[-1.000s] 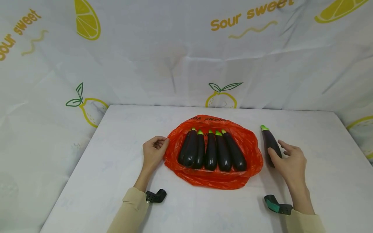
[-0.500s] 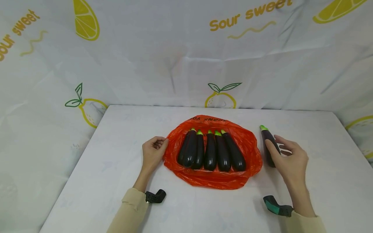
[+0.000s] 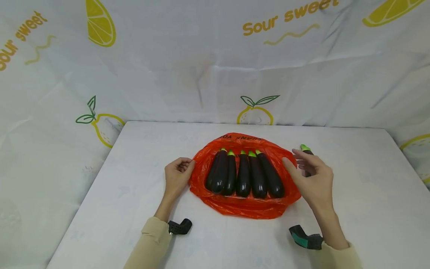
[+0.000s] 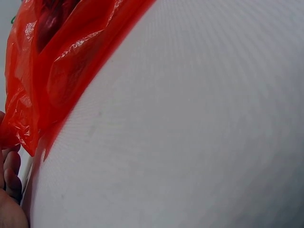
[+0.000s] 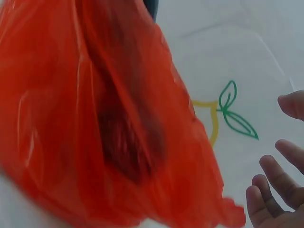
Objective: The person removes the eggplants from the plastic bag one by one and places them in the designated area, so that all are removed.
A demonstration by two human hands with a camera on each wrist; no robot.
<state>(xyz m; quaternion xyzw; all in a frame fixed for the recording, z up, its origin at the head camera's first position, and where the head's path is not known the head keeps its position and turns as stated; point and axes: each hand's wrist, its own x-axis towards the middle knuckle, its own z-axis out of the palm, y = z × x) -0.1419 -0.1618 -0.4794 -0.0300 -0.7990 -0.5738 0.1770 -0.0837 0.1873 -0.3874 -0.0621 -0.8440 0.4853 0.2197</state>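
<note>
Head view shows the red bag [image 3: 242,209] mid-table [image 3: 235,246], eggplants [image 3: 243,175] inside; its film looks light, soft and slippery, probably best pinched at the rim. The left hand [image 3: 178,175] pinches the left edge. The right hand [image 3: 315,183], thumb and fingers spread, holds nothing by the right edge, apart from it; a loose eggplant [image 3: 307,151] lies partly hidden beyond.

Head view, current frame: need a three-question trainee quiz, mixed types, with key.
1. Which hand pinches the red bag: A) left, B) right, C) both?
2. True or false: every eggplant in view lies inside the red bag.
3. Fill in: the eggplants' stem caps are ____.

Key:
1. A: the left hand pinches it; the right hand holds nothing.
2. False: a loose eggplant lies outside.
3. Green.
</note>
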